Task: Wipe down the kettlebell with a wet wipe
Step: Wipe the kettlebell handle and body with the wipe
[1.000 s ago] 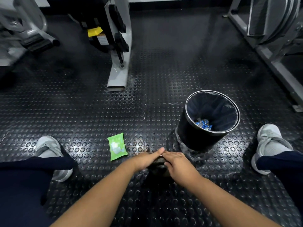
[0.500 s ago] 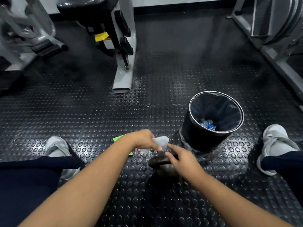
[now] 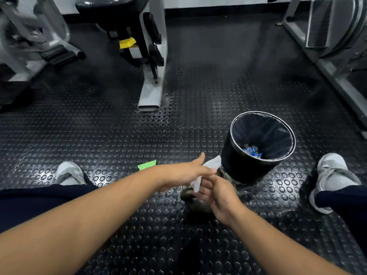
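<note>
The kettlebell point(image 3: 199, 206) stood on the studded rubber floor point(image 3: 178, 126), toward the middle of its near edge, just beside the black bin point(image 3: 238, 165) and partly hidden by the hands. Above it the left hand point(image 3: 184, 172) pinched a white wet wipe point(image 3: 212, 164). The right hand point(image 3: 220, 197) met the wipe's lower end, though I cannot tell whether it gripped. A green wipe pack point(image 3: 147, 164) lay beyond the left forearm.

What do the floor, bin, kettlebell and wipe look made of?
Floor: black rubber matting, apparently; raised round studs, slight sheen.
Bin: dark body, shiny metal-looking rim, thin dark plastic liner.
Kettlebell: dull, mottled dark surface, probably cast iron; mostly hidden.
Wet wipe: thin white sheet, limp and creased, likely nonwoven fabric.
</note>
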